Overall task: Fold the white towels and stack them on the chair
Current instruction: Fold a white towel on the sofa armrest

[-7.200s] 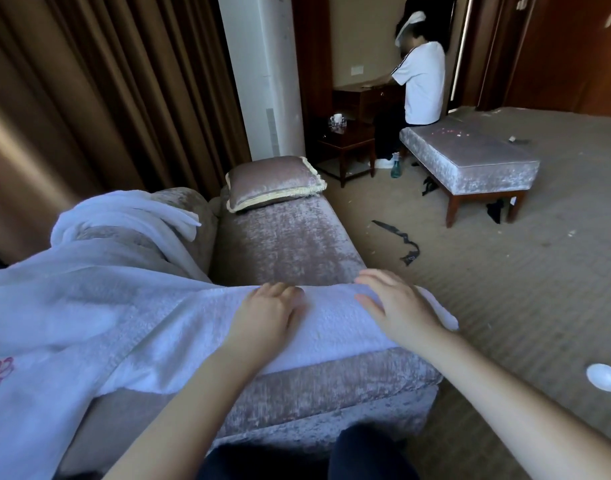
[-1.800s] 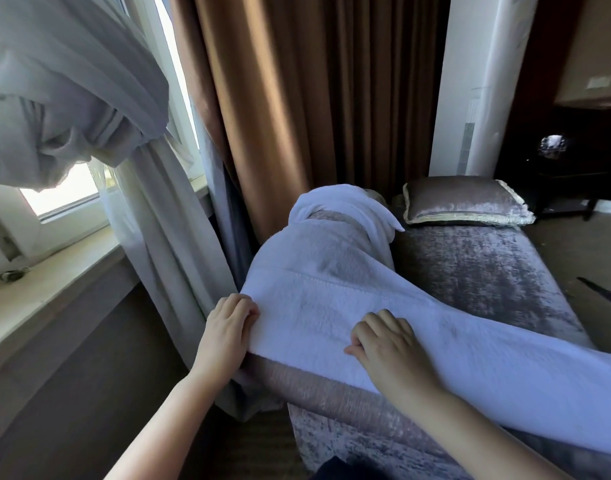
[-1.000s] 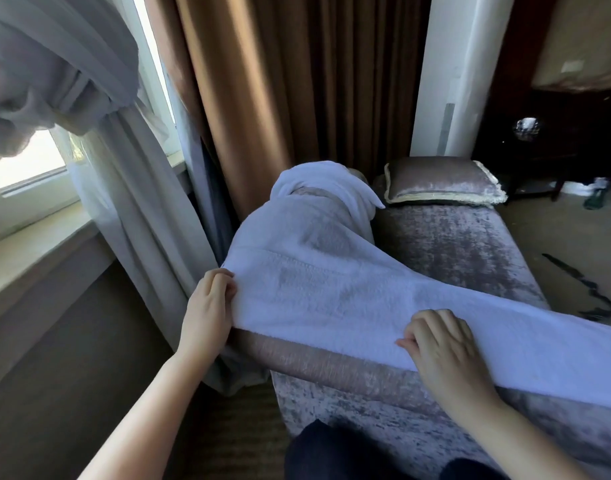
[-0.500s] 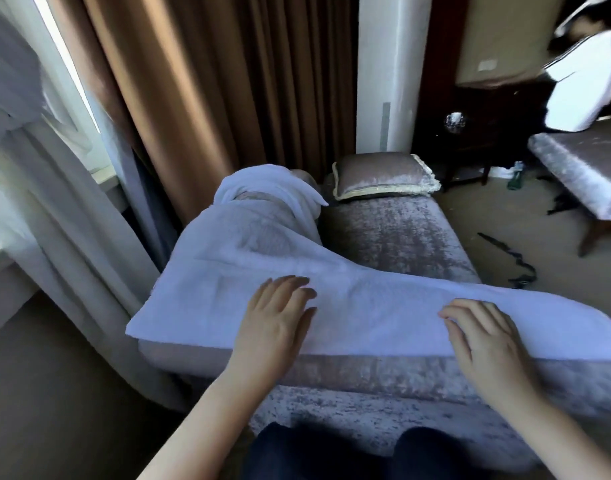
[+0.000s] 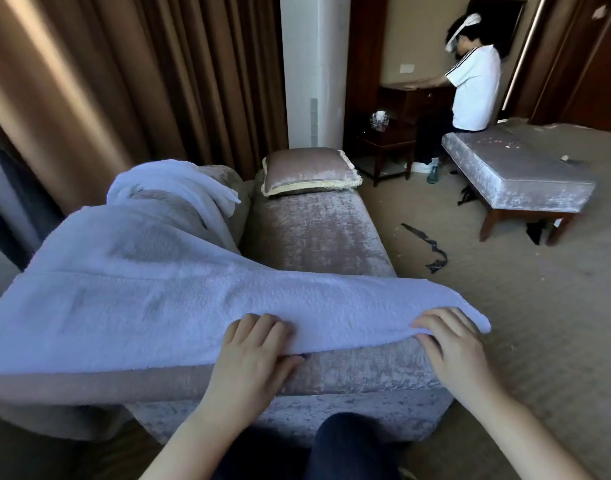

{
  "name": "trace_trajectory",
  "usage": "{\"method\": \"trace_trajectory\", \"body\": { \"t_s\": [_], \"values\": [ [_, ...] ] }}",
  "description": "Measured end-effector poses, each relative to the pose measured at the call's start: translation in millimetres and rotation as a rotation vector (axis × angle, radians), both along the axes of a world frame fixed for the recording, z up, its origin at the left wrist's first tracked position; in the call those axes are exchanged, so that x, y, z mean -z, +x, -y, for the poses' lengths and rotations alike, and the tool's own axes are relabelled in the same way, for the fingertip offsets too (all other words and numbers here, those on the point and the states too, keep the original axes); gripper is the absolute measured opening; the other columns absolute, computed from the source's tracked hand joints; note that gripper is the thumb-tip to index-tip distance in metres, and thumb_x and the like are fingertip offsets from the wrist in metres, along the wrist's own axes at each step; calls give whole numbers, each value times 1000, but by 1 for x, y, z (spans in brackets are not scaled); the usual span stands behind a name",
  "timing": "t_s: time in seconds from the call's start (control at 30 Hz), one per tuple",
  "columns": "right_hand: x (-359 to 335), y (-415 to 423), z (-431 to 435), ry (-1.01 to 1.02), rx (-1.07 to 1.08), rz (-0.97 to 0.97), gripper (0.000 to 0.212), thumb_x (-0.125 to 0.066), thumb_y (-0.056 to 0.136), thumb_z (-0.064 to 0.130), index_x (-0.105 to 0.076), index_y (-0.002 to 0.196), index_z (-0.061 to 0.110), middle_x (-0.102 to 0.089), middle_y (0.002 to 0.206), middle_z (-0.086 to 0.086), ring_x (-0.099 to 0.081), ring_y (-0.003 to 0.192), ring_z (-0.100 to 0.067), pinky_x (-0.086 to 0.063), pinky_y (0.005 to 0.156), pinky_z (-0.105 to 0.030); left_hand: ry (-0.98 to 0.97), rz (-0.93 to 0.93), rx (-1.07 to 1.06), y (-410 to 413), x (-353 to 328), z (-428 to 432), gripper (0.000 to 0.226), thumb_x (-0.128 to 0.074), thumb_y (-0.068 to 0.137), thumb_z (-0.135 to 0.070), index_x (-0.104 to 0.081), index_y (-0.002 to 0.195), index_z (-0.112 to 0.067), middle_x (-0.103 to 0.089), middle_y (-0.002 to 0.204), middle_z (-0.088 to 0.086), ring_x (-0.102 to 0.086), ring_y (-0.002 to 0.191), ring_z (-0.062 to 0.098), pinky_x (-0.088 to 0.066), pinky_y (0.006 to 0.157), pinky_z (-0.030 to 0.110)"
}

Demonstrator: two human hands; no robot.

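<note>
A long white towel (image 5: 179, 299) lies across the near end of the mauve velvet chair (image 5: 318, 237), from its left arm to its right front corner. My left hand (image 5: 252, 351) holds the towel's near edge at the middle, fingers on top and thumb beneath. At the towel's right end, my right hand (image 5: 453, 344) holds the edge the same way. A second white towel (image 5: 179, 188) hangs bunched over the chair's back at the left.
A fringed pillow (image 5: 307, 171) sits at the chair's far end. Brown curtains (image 5: 124, 81) and a white column (image 5: 314, 71) stand behind. A person (image 5: 474, 81) stands by a velvet bench (image 5: 526, 178) at the right. A black strap (image 5: 432, 251) lies on the carpet.
My view has swung right from the window to the room. Both hands slid right along the towel, from its left end and middle to its middle and right end.
</note>
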State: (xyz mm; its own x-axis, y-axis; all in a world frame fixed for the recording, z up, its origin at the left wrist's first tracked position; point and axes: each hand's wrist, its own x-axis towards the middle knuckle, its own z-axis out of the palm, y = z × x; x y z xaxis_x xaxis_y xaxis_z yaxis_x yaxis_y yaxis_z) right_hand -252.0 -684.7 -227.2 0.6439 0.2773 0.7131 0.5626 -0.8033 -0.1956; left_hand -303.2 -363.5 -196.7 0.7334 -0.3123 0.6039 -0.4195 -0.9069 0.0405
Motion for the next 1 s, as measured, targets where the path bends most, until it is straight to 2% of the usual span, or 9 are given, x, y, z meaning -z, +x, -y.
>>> {"method": "trace_trajectory", "body": {
  "t_s": [0.1, 0.27, 0.4, 0.5, 0.57, 0.67, 0.83, 0.9, 1.0],
  "values": [
    [-3, -2, 3, -88, 10, -21, 6, -61, 84, 9, -60, 83, 15, -58, 86, 5, -51, 84, -15, -38, 76, -26, -3, -30, -69, 4, -8, 6, 17, -52, 83, -22, -62, 96, -18, -56, 91, -6, -50, 74, 22, -33, 67, 31],
    [4, -15, 15, -24, -97, -97, 12, -48, 90, 27, -59, 93, 22, -56, 92, 14, -51, 88, -8, -41, 76, -22, 65, -81, -122, 8, -6, 13, 38, -80, 56, 4, -60, 79, -17, -49, 74, -5, -45, 65, 20, -35, 61, 32],
    [-1, -5, 22, 54, 37, -104, 21, -48, 89, 32, -56, 106, 23, -62, 96, 9, -54, 93, -13, -44, 81, -29, 93, -42, -160, 9, 0, 16, 34, -65, 59, 9, -58, 79, -17, -47, 75, -5, -41, 66, 20, -27, 63, 31],
    [0, -2, 17, -11, 111, -37, 20, -68, 85, 13, -58, 101, 18, -60, 85, 6, -50, 86, -16, -50, 69, -37, 99, -25, -177, 8, 0, 21, 35, -38, 60, 6, -58, 79, -16, -46, 75, -4, -41, 66, 20, -30, 62, 30],
    [-1, -1, 16, -46, 105, 3, 23, -65, 81, 1, -59, 99, 15, -62, 83, 5, -47, 84, -14, -48, 68, -31, 98, -18, -186, 6, -3, 22, 36, -33, 59, 6, -56, 77, -15, -45, 74, -3, -40, 65, 19, -30, 62, 30],
    [0, -7, 20, -77, 101, 19, 22, -55, 78, 2, -63, 96, 11, -65, 85, 3, -46, 85, -13, -36, 73, -23, 77, -16, -174, 0, -2, 22, 34, -39, 56, 8, -53, 76, -15, -43, 73, -4, -38, 64, 19, -24, 63, 32],
    [6, -25, 22, -9, 64, -18, 24, -42, 88, 20, -64, 91, 11, -65, 84, 2, -47, 84, -13, -39, 74, -23, 87, -19, -128, -7, 6, 19, 41, -23, 57, 4, -51, 79, -17, -43, 75, -4, -40, 65, 20, -29, 62, 31],
    [9, -28, 27, -9, 52, -50, 23, -46, 88, 26, -64, 92, 12, -63, 87, 2, -49, 86, -13, -40, 75, -23, 92, -13, -106, -8, 7, 19, 32, -33, 64, 4, -50, 82, -17, -47, 78, -3, -41, 67, 21, -27, 64, 32],
    [13, -33, 37, -81, 71, -79, 27, -51, 87, 31, -58, 109, 17, -57, 104, 4, -51, 99, -14, -41, 86, -28, 48, 24, -75, -10, 7, 18, 10, -50, 82, -20, -58, 85, -15, -55, 90, -1, -44, 75, 22, -30, 67, 33]
  ]
}}
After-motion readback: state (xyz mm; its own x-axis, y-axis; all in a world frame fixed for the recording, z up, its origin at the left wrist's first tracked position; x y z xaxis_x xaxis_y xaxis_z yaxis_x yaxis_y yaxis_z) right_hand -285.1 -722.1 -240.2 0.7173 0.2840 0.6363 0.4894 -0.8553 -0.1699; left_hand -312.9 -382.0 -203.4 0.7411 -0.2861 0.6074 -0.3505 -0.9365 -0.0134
